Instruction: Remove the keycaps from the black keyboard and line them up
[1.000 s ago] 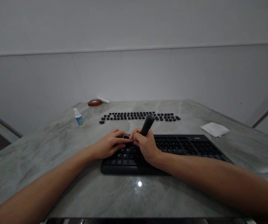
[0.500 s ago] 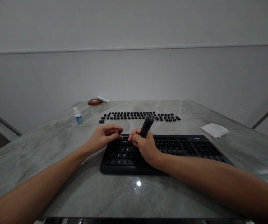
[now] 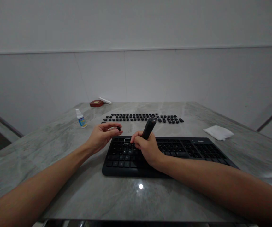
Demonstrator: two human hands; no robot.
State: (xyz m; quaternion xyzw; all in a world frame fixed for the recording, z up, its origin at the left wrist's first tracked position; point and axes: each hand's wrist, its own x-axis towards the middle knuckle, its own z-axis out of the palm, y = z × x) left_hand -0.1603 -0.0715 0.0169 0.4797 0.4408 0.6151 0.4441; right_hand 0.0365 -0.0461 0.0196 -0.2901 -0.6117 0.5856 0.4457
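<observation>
A small black keycap (image 3: 119, 128) is pinched between the thumb and fingers of my left hand (image 3: 99, 136), just above the far left corner of a black keyboard (image 3: 131, 172). My right hand (image 3: 149, 149) is closed round the thick black handle of a keycap puller (image 3: 148, 128), tilted over the keyboard. Its pale wire loop shows at the lower end, over the upper left rows of keys. Part of the keyboard's middle is hidden by my right hand and forearm. Beyond the keyboard, many loose keycaps (image 3: 136, 119) lie in rows on the table.
A white spray bottle (image 3: 81, 119) with a blue label stands on the marbled table (image 3: 62, 148) at left. A brown box (image 3: 96, 103) and a white strip (image 3: 105, 100) lie near the wall. At right lies a folded white cloth (image 3: 218, 132).
My left hand has lifted slightly up and to the left, away from the wire loop, with the keycap in its fingers. My right hand and the puller have hardly moved.
</observation>
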